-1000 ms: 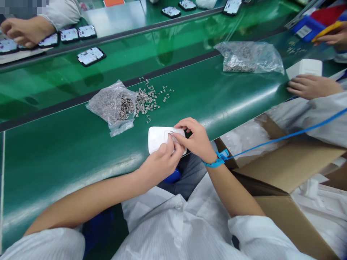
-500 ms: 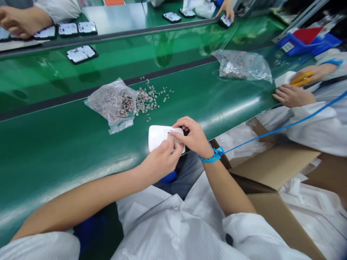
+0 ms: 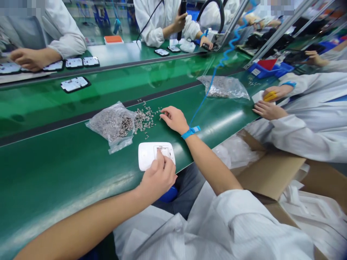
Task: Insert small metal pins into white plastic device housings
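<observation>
A white plastic housing [image 3: 146,155] with a rectangular recess lies on the green bench close to me. My left hand [image 3: 159,171] is closed over its near side, a fingertip pressed into the recess. Whether a small part is under that fingertip is hidden. My right hand [image 3: 175,120], wearing a blue wrist strap [image 3: 191,132], hovers at the right end of scattered small metal clips [image 3: 143,119]. Its thumb and forefinger are curved and slightly apart, with nothing visible between them. Left of the clips, a clear plastic bag [image 3: 110,122] full of them lies with its mouth open.
Another bag of metal parts [image 3: 225,88] lies farther right. Beside it, a co-worker's hands [image 3: 271,108] handle a white part and a yellow-handled tool. Across the bench are circuit-board units [image 3: 75,84] and other workers. A cardboard box [image 3: 271,173] stands at my right.
My right hand has left the housing and moved up and away to the metal clips. My left hand stays on the housing. The camera view has tilted up, showing more of the far side.
</observation>
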`<state>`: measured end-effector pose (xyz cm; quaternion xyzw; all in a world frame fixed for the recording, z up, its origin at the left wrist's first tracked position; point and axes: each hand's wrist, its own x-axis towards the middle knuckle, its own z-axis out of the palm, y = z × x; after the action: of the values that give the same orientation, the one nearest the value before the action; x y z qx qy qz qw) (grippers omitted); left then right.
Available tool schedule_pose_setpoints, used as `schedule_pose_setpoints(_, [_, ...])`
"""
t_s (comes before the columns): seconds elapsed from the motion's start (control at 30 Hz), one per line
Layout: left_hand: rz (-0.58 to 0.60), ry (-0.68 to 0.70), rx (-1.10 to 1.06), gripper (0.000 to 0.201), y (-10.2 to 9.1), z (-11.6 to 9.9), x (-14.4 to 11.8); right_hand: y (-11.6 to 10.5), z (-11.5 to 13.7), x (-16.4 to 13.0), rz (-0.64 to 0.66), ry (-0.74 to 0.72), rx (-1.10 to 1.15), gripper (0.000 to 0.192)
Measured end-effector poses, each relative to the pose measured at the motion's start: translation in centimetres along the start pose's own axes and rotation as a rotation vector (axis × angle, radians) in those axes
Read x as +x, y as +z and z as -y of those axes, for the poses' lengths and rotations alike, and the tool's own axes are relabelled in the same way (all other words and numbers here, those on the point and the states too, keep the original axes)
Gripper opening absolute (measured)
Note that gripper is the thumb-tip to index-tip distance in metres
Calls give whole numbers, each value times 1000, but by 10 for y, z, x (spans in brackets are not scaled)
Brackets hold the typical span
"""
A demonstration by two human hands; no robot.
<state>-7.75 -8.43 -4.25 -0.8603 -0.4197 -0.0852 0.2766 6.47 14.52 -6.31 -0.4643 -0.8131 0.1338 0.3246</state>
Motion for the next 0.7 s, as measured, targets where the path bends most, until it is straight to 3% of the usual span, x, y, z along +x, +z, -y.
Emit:
schedule_pose_setpoints(0.2, [12,7,-33,42,0,0,0,4,6,-9,107,-97,-133,15])
schedule_pose_setpoints(0.33, [11,0,-36,44,1,-1,-1,-3,11,-14,43,-123,-38,14])
schedule_pose_setpoints(0.5, [-1,1,-16,45,1,-1,-1,-27,35,-64,-88,-46,298,9])
schedule_pose_setpoints(0.6, [-6,13,3,43,0,-1,0,-45,52,-98,-50,28,402,8])
schedule_pose_setpoints(0.7, [-17,17,20,42,1,0,0,-56,63,-113,37,10,377,10])
